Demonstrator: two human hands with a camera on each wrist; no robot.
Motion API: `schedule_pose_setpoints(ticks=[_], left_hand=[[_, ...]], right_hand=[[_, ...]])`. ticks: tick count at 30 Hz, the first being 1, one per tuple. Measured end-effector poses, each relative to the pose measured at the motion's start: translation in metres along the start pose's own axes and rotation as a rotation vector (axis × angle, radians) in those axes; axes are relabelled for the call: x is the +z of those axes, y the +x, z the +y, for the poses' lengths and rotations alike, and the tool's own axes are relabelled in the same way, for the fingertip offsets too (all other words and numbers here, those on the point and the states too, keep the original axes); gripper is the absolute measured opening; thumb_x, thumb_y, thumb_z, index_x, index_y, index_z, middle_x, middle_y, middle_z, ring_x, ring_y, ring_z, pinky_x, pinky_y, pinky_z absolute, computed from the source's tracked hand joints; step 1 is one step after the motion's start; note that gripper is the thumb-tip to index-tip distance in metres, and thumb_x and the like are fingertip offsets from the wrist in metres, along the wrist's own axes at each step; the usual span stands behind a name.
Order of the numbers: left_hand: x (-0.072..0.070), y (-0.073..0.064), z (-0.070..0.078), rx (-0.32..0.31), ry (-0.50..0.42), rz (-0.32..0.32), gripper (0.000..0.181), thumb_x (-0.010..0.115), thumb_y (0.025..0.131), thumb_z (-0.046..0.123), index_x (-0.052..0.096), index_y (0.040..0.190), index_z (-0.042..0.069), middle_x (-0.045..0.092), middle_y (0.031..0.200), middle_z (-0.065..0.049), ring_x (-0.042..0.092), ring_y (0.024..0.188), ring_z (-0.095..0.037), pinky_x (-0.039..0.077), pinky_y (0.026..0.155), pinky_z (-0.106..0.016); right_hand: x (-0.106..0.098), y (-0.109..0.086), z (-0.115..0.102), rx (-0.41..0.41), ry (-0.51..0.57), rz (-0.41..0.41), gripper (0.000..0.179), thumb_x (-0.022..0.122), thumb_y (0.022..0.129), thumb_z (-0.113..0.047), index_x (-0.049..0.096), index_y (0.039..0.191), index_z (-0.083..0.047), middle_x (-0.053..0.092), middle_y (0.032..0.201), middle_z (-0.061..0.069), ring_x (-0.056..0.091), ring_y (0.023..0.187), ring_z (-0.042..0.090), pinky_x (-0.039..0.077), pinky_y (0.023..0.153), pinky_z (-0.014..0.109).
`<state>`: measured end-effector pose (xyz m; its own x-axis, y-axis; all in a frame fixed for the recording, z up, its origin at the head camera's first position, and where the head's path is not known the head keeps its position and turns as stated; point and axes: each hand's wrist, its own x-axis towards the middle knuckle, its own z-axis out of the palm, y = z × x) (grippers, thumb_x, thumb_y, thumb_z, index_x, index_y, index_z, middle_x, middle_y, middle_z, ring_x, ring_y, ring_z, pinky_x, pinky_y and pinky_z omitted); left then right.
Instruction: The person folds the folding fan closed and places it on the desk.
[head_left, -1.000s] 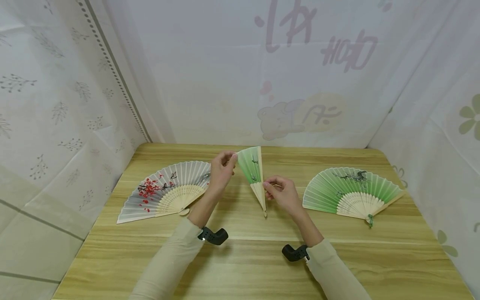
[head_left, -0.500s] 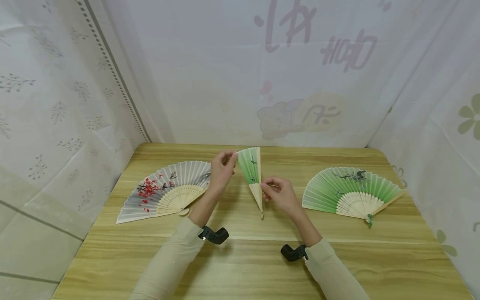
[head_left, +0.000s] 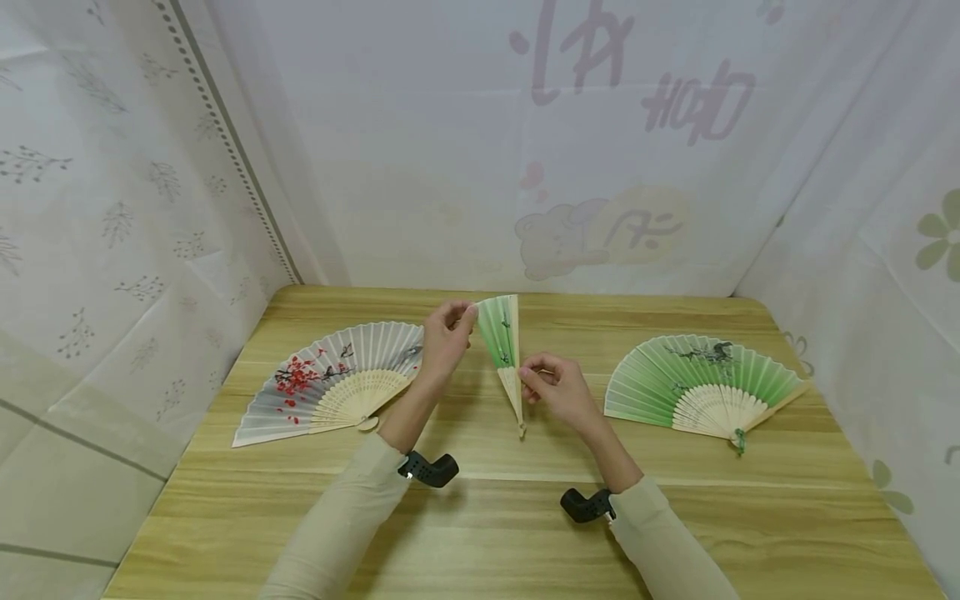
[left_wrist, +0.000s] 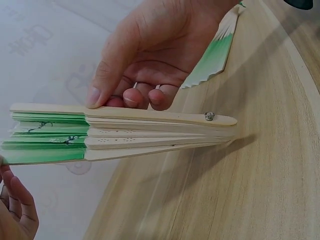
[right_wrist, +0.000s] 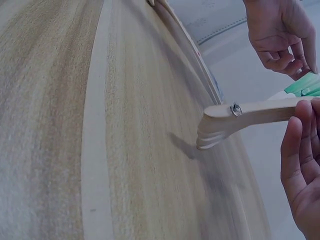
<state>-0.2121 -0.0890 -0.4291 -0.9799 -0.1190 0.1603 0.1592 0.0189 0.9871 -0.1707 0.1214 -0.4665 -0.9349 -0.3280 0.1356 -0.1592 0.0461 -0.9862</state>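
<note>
I find a table (head_left: 510,533) with pale, streaked wood grain and rounded far corners. Light cloth encloses it on three sides: the left cloth (head_left: 112,275) bears leafy sprigs, the back cloth (head_left: 412,150) faded lettering and a bear figure (head_left: 555,242), the right cloth (head_left: 885,275) green flowers. The partly folded green fan (head_left: 495,333) is held over the table's far middle, a narrow wedge raised off the wood, pivot end toward the person; its shadow falls on the grain. I record the left hand (head_left: 446,337) pinching the leaf's upper left corner, and the right hand (head_left: 555,385) pinching the opposite outer stick about midway. A grey fan (head_left: 292,404) with red blossoms lies spread at the person's left, partly behind that forearm; a spread green fan (head_left: 637,392) with a tassel (head_left: 740,442) lies at the right.
</note>
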Motion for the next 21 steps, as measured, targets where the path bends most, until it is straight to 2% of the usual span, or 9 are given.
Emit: schedule_pose_setpoints(ticks=[4,10,11,13,17,19,21], left_hand=[[0.0004,-0.0008,0.0,0.005,-0.002,0.012,0.019,0.062,0.104,0.013,0.067,0.11,-0.004,0.062,0.098,-0.024,0.054,0.075,-0.018,0.046,0.058,-0.022],[0.0001,-0.0013,-0.0015,0.002,0.008,0.027,0.017,0.063,0.103,0.011,0.068,0.108,-0.004,0.063,0.087,-0.006,0.055,0.073,-0.02,0.045,0.055,-0.021],[0.0002,-0.0035,0.004,-0.003,0.015,0.022,0.017,0.063,0.103,0.01,0.068,0.109,-0.005,0.062,0.086,-0.004,0.054,0.072,-0.018,0.046,0.056,-0.022],[0.0008,-0.0038,0.0047,0.0,0.012,0.017,0.019,0.063,0.103,0.011,0.068,0.109,-0.006,0.062,0.086,-0.003,0.054,0.072,-0.016,0.046,0.056,-0.022],[0.0027,-0.0035,0.0056,0.001,0.008,0.015,0.018,0.063,0.103,0.011,0.067,0.108,-0.005,0.063,0.088,-0.012,0.055,0.074,-0.024,0.045,0.056,-0.022],[0.004,-0.0013,0.0007,0.005,0.0,0.021,0.017,0.063,0.102,0.011,0.068,0.107,-0.004,0.064,0.091,-0.017,0.055,0.075,-0.026,0.045,0.055,-0.02],[0.0048,-0.0013,0.0009,0.005,0.004,0.02,0.016,0.063,0.102,0.01,0.068,0.107,-0.004,0.065,0.092,-0.017,0.055,0.074,-0.024,0.045,0.055,-0.02]], right_hand=[[-0.0009,-0.0007,0.0007,-0.034,0.003,-0.027,0.013,0.063,0.101,-0.001,0.065,0.103,0.011,0.063,0.087,0.02,0.065,0.069,0.018,0.059,0.062,0.036],[-0.001,-0.0006,0.0016,-0.034,-0.021,-0.048,0.013,0.063,0.102,-0.005,0.066,0.104,0.007,0.063,0.088,0.02,0.063,0.068,0.021,0.058,0.064,0.048],[-0.0009,-0.0007,0.0014,-0.028,-0.023,-0.045,0.013,0.063,0.102,-0.006,0.067,0.104,0.007,0.063,0.088,0.019,0.063,0.068,0.02,0.058,0.064,0.048],[-0.0007,-0.0005,0.0021,-0.022,-0.021,-0.036,0.013,0.063,0.102,-0.006,0.067,0.103,0.006,0.063,0.088,0.018,0.063,0.068,0.019,0.058,0.064,0.043],[0.0001,-0.0004,0.0034,-0.014,-0.001,-0.016,0.012,0.063,0.101,-0.004,0.066,0.103,0.008,0.063,0.089,0.018,0.063,0.068,0.017,0.057,0.061,0.033],[0.0005,-0.0001,0.0045,-0.006,0.012,-0.004,0.013,0.064,0.101,-0.004,0.066,0.103,0.009,0.063,0.09,0.018,0.063,0.068,0.017,0.056,0.061,0.031],[0.0008,0.0,0.0053,0.005,0.023,0.01,0.014,0.064,0.101,-0.004,0.066,0.104,0.01,0.063,0.091,0.018,0.063,0.068,0.017,0.056,0.06,0.03]])
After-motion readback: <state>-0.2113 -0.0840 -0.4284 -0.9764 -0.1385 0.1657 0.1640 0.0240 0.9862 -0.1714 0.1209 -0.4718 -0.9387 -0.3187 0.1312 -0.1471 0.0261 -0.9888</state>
